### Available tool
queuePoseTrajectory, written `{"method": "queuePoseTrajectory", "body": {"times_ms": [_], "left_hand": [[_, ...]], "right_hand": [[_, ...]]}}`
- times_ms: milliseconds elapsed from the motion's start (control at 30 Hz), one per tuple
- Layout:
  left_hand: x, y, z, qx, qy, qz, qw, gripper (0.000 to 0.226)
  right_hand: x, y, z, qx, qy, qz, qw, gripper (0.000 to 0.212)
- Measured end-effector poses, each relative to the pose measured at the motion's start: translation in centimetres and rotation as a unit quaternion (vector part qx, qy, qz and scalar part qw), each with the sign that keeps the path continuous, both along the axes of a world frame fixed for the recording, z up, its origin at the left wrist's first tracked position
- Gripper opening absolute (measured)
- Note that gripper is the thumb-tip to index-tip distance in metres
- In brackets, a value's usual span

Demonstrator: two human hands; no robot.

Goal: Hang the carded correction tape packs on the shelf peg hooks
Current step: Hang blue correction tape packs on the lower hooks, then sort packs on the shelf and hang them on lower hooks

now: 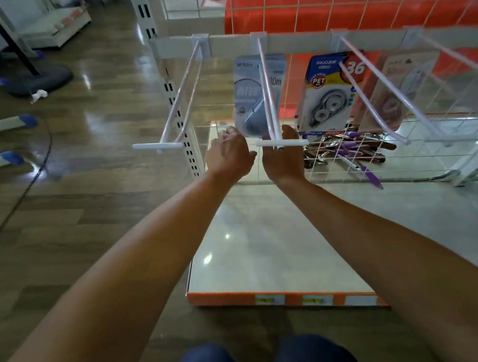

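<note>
While reaching out toward the grey-blue correction tape pack [251,96], holding both hands just at its lower edge. Hanging on the second peg hook [269,100] from the left, close to the rail [232,45], printed face looking toward the camera, long axis running up and down. Holding the left hand [229,156] loosely open, thumb standing apart, fingertips lying by the pack's lower left corner; touching or not, cannot tell. Tucking the right hand [282,158] behind that hook's front crossbar, fingers hiding behind it and the pack, so cannot tell whether gripping or open. Jutting out to the left, the first peg hook [175,100]. Hanging alongside to the right, a JINUO pack [325,97] on the third peg hook [372,88] and, further right, a pale pink pack [392,96], both likewise upright and facing front. Crossing in front of the cards, the hooks' long prongs, partly blocking the print. Lying heaped behind a white wire grid [323,159] on the shelf [264,249], purple and brown pens [350,148], one purple pen sticking out toward the front.
</note>
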State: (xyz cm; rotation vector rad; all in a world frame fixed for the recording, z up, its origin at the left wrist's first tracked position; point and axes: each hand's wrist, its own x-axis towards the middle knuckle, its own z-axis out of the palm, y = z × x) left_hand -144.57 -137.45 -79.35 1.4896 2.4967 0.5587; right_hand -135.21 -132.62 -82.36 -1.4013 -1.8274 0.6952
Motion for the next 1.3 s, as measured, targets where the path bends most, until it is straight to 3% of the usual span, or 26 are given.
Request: {"method": "queuePoseTrajectory", "body": {"times_ms": [100,233,400,533,733,1000,1300], "left_hand": [[1.0,-3.2,0.0,-0.075,0.023,-0.022,0.997,0.052],[2.4,-8.6,2.1,-0.175,0.046,-0.064,0.981,0.05],[3.8,-15.3,8.0,-0.264,-0.006,-0.089,0.96,0.046],[5.2,-18.5,15.8,-0.285,0.004,-0.104,0.953,0.045],[7.0,-20.9,28.5,-0.262,-0.008,-0.13,0.956,0.04],[9.2,-19.7,42.6,-0.155,0.032,-0.131,0.979,0.034],[9.2,-14.8,51.1,0.025,0.027,-0.095,0.995,0.027]], "right_hand": [[1.5,-3.3,-0.3,-0.075,-0.108,0.026,0.991,0.046],[4.2,-9.1,2.7,-0.142,-0.253,0.148,0.946,0.048],[6.3,-15.5,9.5,-0.185,-0.334,0.253,0.889,0.048],[7.3,-19.3,17.2,-0.2,-0.324,0.262,0.887,0.047],[8.5,-22.8,29.8,-0.172,-0.277,0.243,0.914,0.042],[10.4,-21.8,44.3,-0.12,-0.178,0.185,0.959,0.036],[10.5,-15.4,52.1,-0.028,-0.02,0.114,0.993,0.019]]}}
